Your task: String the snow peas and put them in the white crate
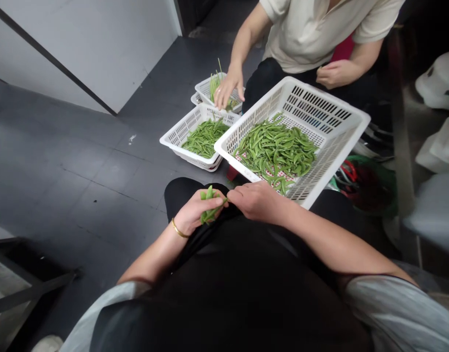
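My left hand, a gold bangle on its wrist, is closed round a small bunch of green pea pods held over my lap. My right hand is pinched on the tip of one of those pods, touching the left hand. Just beyond my hands, a large white slotted basket rests tilted, its floor covered with loose green pea pods.
A smaller white basket of pods sits on the dark tiled floor. Behind it another person reaches a hand into a third small basket with green stems. Bags lie at the right; a white wall stands at the left.
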Motion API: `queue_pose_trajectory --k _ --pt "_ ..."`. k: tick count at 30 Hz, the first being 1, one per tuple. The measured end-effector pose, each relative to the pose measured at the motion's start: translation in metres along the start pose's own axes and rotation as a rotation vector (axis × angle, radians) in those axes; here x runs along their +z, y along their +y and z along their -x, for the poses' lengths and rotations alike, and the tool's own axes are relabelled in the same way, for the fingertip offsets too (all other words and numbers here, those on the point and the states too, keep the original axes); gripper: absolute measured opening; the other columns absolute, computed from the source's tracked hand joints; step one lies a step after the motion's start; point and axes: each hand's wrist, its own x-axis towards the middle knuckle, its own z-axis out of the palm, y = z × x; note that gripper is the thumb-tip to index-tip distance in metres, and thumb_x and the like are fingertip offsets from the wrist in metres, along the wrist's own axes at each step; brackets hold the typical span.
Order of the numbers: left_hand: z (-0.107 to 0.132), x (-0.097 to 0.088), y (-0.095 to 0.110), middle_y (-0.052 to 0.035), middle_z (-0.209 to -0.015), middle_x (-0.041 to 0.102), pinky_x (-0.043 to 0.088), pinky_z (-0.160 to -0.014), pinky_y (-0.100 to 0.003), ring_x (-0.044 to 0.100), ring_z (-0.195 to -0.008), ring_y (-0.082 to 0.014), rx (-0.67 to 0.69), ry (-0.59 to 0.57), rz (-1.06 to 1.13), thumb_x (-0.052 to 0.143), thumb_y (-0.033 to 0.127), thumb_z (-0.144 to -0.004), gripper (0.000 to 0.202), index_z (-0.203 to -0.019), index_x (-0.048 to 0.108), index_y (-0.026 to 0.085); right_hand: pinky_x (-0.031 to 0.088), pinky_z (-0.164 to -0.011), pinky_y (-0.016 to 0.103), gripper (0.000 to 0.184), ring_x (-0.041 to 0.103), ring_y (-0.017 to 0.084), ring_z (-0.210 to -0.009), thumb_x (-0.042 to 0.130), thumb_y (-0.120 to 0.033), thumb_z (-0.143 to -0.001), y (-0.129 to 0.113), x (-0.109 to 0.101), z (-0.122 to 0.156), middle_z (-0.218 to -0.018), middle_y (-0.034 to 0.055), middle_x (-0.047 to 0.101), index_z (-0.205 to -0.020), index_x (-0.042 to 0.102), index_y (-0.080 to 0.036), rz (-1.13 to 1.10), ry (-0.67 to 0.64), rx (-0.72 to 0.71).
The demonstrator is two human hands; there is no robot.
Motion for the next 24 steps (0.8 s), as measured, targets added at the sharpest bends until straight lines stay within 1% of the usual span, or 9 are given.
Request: queue_pose_trajectory --k 3,5,7,9,12,14,17,21,24 --pt "0.006 -0.001 0.013 0.0002 -0.057 0.056 0.035 -0.049 -0.020 0.045 -0.051 -0.0086 0.161 -0.026 -0.467 0.073 0.030 -0.065 0.018 -0.064 0.062 0.015 0.024 -0.050 0.025 0.014 0.049 0.012 -0.053 0.047 -0.016 -0.084 0.004 -0.003 0.004 -0.061 0.0013 0.059 -0.073 0.056 -0.017 -0.185 -0.102 -0.032" --pt "0.011 0.000 0.017 -0.0011 -0.058 0.058 0.037 -0.053 -0.021 0.047 -0.054 -0.0101 0.219 -0.129 -0.585 0.071 0.027 -0.067 0.015 -0.060 0.062 0.016 0.027 -0.050 0.023 0.017 0.048 0.010 -0.053 0.046 -0.020 -0.086 0.004 -0.005 0.006 -0.060 -0.0010 0.056 -0.072 0.054 -0.017 -0.416 -0.115 -0.052" --pt "0.013 0.003 0.015 -0.0036 -0.059 0.061 0.039 -0.051 -0.023 0.052 -0.053 -0.0121 0.216 -0.191 -0.458 0.068 0.027 -0.070 0.013 -0.064 0.064 0.016 0.033 -0.052 0.020 0.021 0.049 0.009 -0.054 0.042 -0.021 -0.090 0.001 -0.004 0.006 -0.062 -0.0018 0.056 -0.073 0.054 -0.018 -0.632 -0.044 -0.059" --pt "0.010 0.009 0.006 -0.0046 -0.057 0.062 0.039 -0.046 -0.023 0.054 -0.047 -0.0131 0.213 -0.144 -0.174 0.065 0.030 -0.073 0.016 -0.070 0.065 0.014 0.037 -0.056 0.019 0.022 0.052 0.008 -0.058 0.041 -0.022 -0.092 -0.006 -0.001 0.004 -0.065 -0.0008 0.058 -0.076 0.055 -0.018 -0.733 0.111 -0.015" --pt "-0.001 0.011 -0.006 -0.0011 -0.048 0.055 0.030 -0.034 -0.020 0.044 -0.034 -0.0093 0.295 0.102 0.224 0.059 0.034 -0.077 0.022 -0.070 0.062 0.013 0.040 -0.060 0.019 0.020 0.056 0.010 -0.062 0.041 -0.021 -0.092 -0.012 0.006 0.004 -0.070 0.0011 0.061 -0.079 0.056 -0.018 -0.699 0.354 0.135" --pt "-0.010 0.003 -0.008 0.0004 -0.047 0.054 0.025 -0.031 -0.018 0.040 -0.032 -0.0073 0.354 0.295 0.342 0.059 0.031 -0.077 0.020 -0.069 0.061 0.013 0.041 -0.061 0.019 0.019 0.056 0.010 -0.063 0.042 -0.022 -0.091 -0.011 0.008 0.008 -0.072 0.0014 0.062 -0.080 0.057 -0.018 -0.669 0.418 0.223" --pt "-0.015 -0.019 0.000 0.0022 -0.047 0.051 0.024 -0.030 -0.016 0.039 -0.034 -0.0058 0.371 0.454 0.457 0.062 0.028 -0.071 0.016 -0.066 0.058 0.013 0.042 -0.064 0.020 0.017 0.058 0.011 -0.066 0.046 -0.026 -0.090 0.000 0.004 0.018 -0.077 0.0019 0.065 -0.084 0.060 -0.018 -0.669 0.346 0.319" --pt "-0.010 -0.036 0.010 0.0022 -0.052 0.050 0.027 -0.032 -0.015 0.042 -0.040 -0.0058 0.271 0.387 0.585 0.061 0.026 -0.066 0.015 -0.061 0.051 0.015 0.043 -0.064 0.025 0.038 0.055 0.014 -0.064 0.057 -0.034 -0.083 0.016 -0.005 0.022 -0.074 0.0010 0.061 -0.116 0.054 -0.017 -0.645 0.020 0.451" --pt "-0.005 -0.029 0.010 -0.0001 -0.062 0.056 0.030 -0.035 -0.014 0.046 -0.045 -0.0061 0.174 0.293 0.597 0.063 0.020 -0.061 0.013 -0.067 0.052 0.015 0.042 -0.065 0.027 0.041 0.053 0.013 -0.066 0.051 -0.031 -0.084 0.019 -0.004 0.018 -0.073 -0.0001 0.057 -0.122 0.050 -0.016 -0.748 -0.030 0.481"
